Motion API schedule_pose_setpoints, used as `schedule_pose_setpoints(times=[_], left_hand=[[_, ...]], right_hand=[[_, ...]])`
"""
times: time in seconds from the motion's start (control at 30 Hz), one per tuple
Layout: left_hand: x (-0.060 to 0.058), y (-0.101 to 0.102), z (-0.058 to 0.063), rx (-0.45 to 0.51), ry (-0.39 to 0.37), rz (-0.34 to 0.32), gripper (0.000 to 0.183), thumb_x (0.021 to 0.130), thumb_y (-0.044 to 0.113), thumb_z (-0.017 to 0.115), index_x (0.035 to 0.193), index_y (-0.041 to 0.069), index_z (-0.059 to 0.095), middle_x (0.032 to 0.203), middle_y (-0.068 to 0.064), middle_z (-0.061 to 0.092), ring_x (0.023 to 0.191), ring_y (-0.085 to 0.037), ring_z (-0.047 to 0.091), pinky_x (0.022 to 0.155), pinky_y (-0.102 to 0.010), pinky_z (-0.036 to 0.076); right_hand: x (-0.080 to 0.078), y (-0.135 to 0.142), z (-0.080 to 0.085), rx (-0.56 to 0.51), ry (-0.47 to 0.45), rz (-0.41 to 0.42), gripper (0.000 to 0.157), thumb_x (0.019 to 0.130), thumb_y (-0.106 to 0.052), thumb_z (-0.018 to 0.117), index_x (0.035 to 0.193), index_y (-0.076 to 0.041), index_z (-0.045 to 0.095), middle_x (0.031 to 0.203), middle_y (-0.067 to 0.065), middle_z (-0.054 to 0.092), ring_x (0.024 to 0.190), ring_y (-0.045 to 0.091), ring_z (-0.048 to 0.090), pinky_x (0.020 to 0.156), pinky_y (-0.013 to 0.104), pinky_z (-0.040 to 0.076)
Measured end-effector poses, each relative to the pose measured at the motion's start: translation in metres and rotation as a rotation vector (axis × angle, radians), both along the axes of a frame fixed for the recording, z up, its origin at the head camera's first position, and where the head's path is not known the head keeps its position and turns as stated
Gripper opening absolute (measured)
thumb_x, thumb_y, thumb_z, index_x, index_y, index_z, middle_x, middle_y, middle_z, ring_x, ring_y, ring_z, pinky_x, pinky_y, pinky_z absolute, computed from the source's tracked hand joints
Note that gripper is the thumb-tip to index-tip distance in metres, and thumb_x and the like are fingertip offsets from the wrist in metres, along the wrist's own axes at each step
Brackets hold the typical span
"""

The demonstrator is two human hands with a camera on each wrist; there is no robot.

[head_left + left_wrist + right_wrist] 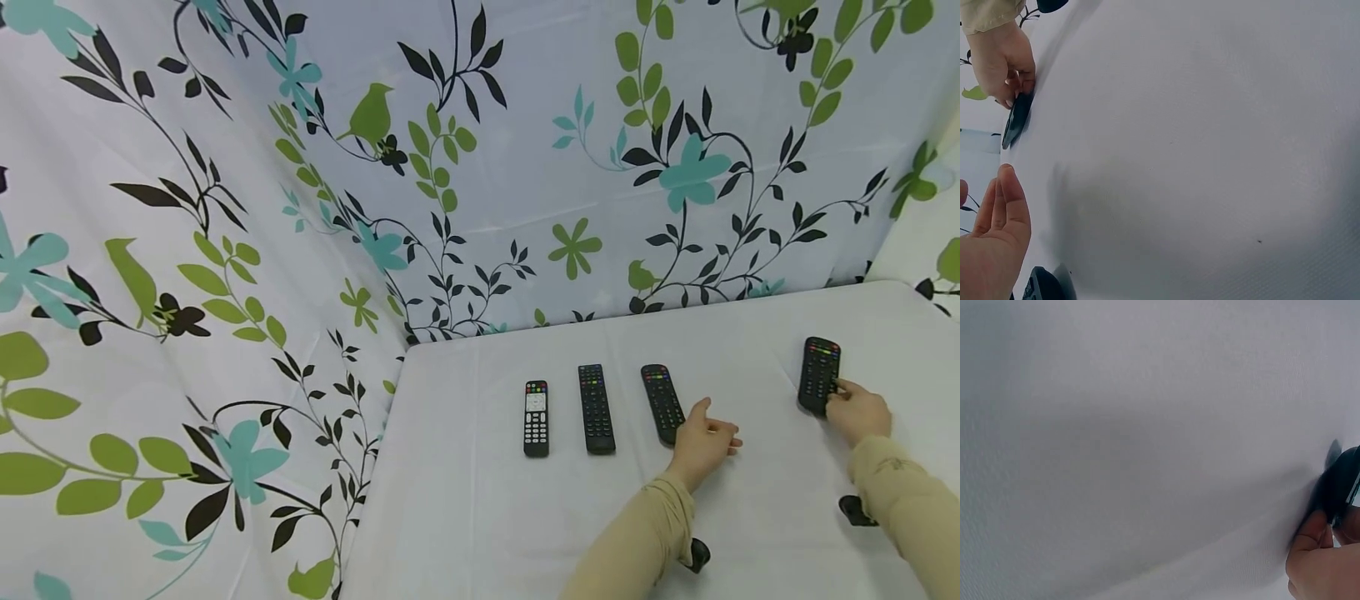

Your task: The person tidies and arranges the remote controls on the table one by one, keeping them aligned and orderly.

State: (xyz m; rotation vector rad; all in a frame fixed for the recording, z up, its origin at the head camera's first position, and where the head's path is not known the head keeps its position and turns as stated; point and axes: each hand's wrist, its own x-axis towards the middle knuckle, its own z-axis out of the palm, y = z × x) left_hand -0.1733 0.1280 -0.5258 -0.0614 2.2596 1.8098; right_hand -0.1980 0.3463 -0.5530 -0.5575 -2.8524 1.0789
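At the right of the table, my right hand (pixel 860 413) pinches the lower right edge of a black remote control (pixel 819 372) with coloured buttons near its top. In the right wrist view, thumb and fingers of the right hand (pixel 1322 565) grip the dark remote control (pixel 1340 484) at its edge. My left hand (pixel 702 446) holds nothing, its fingers extended and loosely spread beside another black remote control (pixel 662 398), overlapping its lower end in the head view. In the left wrist view the left hand's fingers (pixel 1015 209) are straight.
Left of these lie a slim black remote (pixel 596 408) and a smaller remote (pixel 536 425) with white buttons, roughly in a row. A white cloth covers the table (pixel 465 500). Leaf-and-bird patterned curtains (pixel 510 183) hang behind and along the left side.
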Motion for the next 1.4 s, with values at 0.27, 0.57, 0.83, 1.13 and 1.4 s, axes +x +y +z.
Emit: schedule_pose_setpoints(times=[0.27, 0.57, 0.83, 1.13, 1.4], left_hand=[[0.005, 0.001, -0.005, -0.026, -0.001, -0.001, 0.048, 0.081, 0.006, 0.055, 0.126, 0.013, 0.041, 0.077, 0.004, 0.064, 0.062, -0.013, 0.065, 0.051, -0.015, 0.046], [0.006, 0.003, -0.004, -0.035, -0.007, -0.002, 0.045, 0.081, 0.005, 0.055, 0.124, 0.011, 0.042, 0.075, 0.004, 0.064, 0.061, -0.015, 0.065, 0.049, -0.015, 0.046], [0.007, 0.006, -0.006, -0.078, -0.006, -0.033, 0.048, 0.08, 0.01, 0.058, 0.125, 0.011, 0.042, 0.074, 0.006, 0.061, 0.06, -0.015, 0.065, 0.049, -0.015, 0.046], [0.005, 0.0, -0.011, -0.251, 0.051, -0.202, 0.057, 0.077, 0.016, 0.059, 0.13, 0.008, 0.039, 0.076, 0.007, 0.061, 0.058, 0.001, 0.051, 0.058, -0.012, 0.04], [0.006, -0.002, -0.012, -0.325, 0.095, -0.277, 0.056, 0.078, 0.017, 0.059, 0.13, 0.007, 0.04, 0.081, 0.004, 0.061, 0.065, 0.0, 0.049, 0.06, -0.014, 0.04]], right_hand=[[0.003, -0.015, -0.013, -0.011, 0.039, 0.069, 0.045, 0.088, -0.014, 0.035, 0.124, 0.015, 0.035, 0.107, 0.036, 0.048, 0.09, 0.046, 0.048, 0.065, 0.04, 0.037], [0.004, -0.039, -0.01, -0.038, 0.062, 0.162, 0.046, 0.09, -0.018, 0.035, 0.125, 0.013, 0.035, 0.109, 0.035, 0.048, 0.094, 0.044, 0.048, 0.071, 0.045, 0.038], [0.006, -0.055, -0.007, -0.016, 0.108, 0.236, 0.042, 0.088, -0.013, 0.04, 0.12, 0.014, 0.04, 0.103, 0.035, 0.052, 0.091, 0.045, 0.051, 0.068, 0.044, 0.04], [0.008, -0.069, -0.009, -0.033, 0.133, 0.312, 0.039, 0.087, -0.009, 0.042, 0.118, 0.014, 0.043, 0.098, 0.033, 0.055, 0.086, 0.039, 0.055, 0.064, 0.033, 0.041], [0.012, -0.073, -0.008, -0.022, 0.124, 0.328, 0.038, 0.086, -0.009, 0.042, 0.119, 0.012, 0.045, 0.097, 0.031, 0.056, 0.087, 0.039, 0.053, 0.066, 0.037, 0.04]])
